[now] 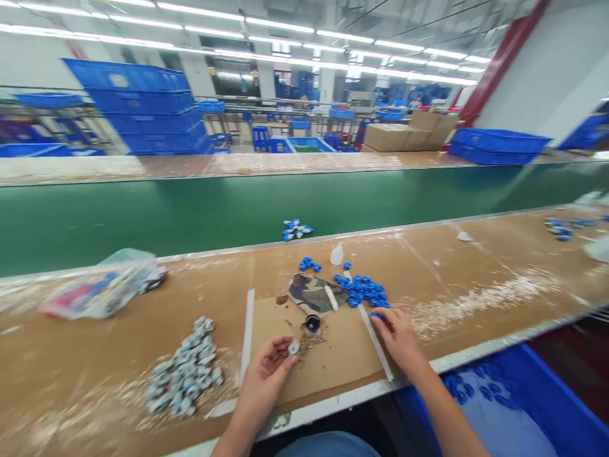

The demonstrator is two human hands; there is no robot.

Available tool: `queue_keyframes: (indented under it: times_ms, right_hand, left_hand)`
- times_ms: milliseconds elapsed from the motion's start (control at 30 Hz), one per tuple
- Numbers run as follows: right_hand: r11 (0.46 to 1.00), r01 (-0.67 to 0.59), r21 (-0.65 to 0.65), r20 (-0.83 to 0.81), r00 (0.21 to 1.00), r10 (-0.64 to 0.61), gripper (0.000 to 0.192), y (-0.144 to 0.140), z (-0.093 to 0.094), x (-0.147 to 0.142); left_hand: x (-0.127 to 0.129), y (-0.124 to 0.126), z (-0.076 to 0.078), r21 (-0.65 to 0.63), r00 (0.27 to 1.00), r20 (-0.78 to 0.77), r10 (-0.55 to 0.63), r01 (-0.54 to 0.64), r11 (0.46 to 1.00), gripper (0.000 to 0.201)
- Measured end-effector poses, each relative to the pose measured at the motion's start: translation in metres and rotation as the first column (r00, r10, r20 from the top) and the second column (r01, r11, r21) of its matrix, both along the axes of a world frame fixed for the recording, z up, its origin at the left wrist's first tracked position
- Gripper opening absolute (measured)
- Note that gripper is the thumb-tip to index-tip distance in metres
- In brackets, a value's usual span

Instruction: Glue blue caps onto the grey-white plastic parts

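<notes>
My left hand [267,374] rests on a cardboard sheet [333,355] and pinches a small grey-white plastic part [294,347] between its fingertips. My right hand [398,336] lies palm down at the sheet's right edge, with its fingertips on a blue piece [377,315] at the near end of a pile of small blue parts [364,291]. A heap of grey-white parts [186,374] lies left of my left hand. Between my hands sit a small black round cup [312,324] and a camouflage cloth [316,293].
A green conveyor belt [190,216] runs along the far side of the bench and carries a small cluster of blue-white parts [295,230]. A clear plastic bag [102,285] lies at the left. A blue bin [523,400] stands below the bench's right front edge. Stacked blue crates [143,101] fill the background.
</notes>
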State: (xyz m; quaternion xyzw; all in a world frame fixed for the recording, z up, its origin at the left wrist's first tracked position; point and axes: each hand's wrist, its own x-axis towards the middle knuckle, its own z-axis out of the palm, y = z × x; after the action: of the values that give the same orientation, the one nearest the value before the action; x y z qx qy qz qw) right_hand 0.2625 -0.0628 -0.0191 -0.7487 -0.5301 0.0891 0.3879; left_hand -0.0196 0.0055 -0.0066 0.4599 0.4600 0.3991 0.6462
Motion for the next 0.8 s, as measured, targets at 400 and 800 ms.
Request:
queue_keyframes:
  times_ms: [400,800]
  right_hand:
    - [0.983,-0.179,-0.044,-0.716,0.692,0.094,0.044,0.017,0.025,-0.047]
    - [0.933,-0.350,-0.080,-0.778,0.607,0.161,0.043,0.035,0.044,-0.070]
  left_hand:
    - [0.007,-0.005,0.007,0.081,0.998,0.036,-0.051,0.048,0.996,0.028]
    - [0.014,0.002,-0.013,0.153,0.994,-0.074,-0.077,0.088,0.984,0.026]
